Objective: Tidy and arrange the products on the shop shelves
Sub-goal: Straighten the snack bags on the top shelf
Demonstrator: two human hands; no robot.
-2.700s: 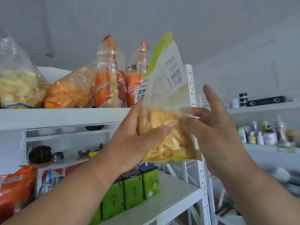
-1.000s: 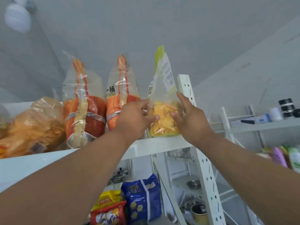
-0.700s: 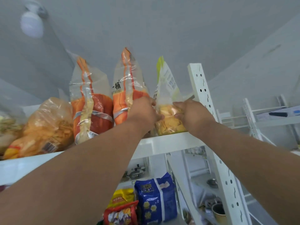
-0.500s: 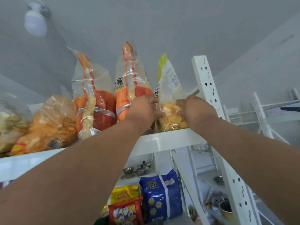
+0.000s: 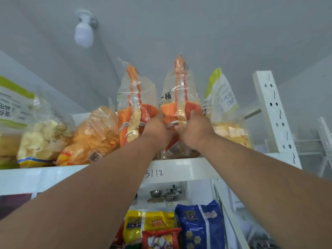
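Gripping orange snack bag (image 5: 179, 103) | both hands: left (image 5: 158, 130), right (image 5: 195, 131) | apparently upright, top shelf (image 5: 179, 169)

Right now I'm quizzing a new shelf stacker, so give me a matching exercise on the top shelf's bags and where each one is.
Things:
1. green-topped bag
2. orange-striped bag
3. crumpled orange bag
4. blue packet

Places:
A. lower shelf
B. gripped by both hands
C. beside the upright post
D. slumped, left of the standing bags

Pairs: 1-C, 2-B, 3-D, 4-A
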